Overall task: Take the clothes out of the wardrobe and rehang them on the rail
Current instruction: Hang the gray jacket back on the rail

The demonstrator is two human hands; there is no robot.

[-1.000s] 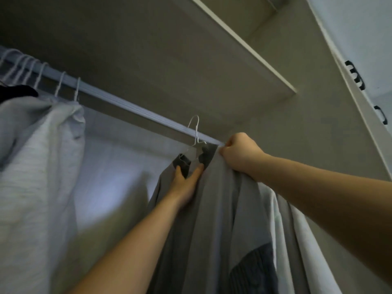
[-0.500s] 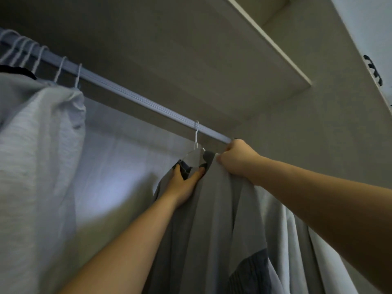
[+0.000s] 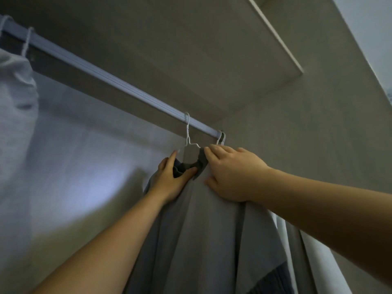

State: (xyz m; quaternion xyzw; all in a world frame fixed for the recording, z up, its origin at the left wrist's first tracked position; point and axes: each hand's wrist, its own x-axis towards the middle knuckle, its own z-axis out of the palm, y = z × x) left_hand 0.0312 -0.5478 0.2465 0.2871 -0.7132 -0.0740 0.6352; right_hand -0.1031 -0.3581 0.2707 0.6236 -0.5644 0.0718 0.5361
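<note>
Nearest, the grey garment (image 3: pixel 201 230) drapes down between two raised forearms, its weight already on its hanger. At its neckline the left hand (image 3: pixel 170 183) pinches the dark collar, thumb in front and fingers behind, probably to steady that shoulder. The right hand (image 3: pixel 235 172) lies flat on the other shoulder with its fingers (image 3: pixel 214 150) nearly straight and apart, pressing rather than gripping (a smoothing touch, I judge, to seat the cloth on the wire). Just above, the white hanger (image 3: pixel 187 132) is hooked over the rail (image 3: pixel 118 80) near its right end, close beside more hooks (image 3: pixel 221 138). Far left along the rail hang pale clothes (image 3: pixel 17 98), well apart. A shelf (image 3: pixel 212 49) closes the space overhead.
</note>
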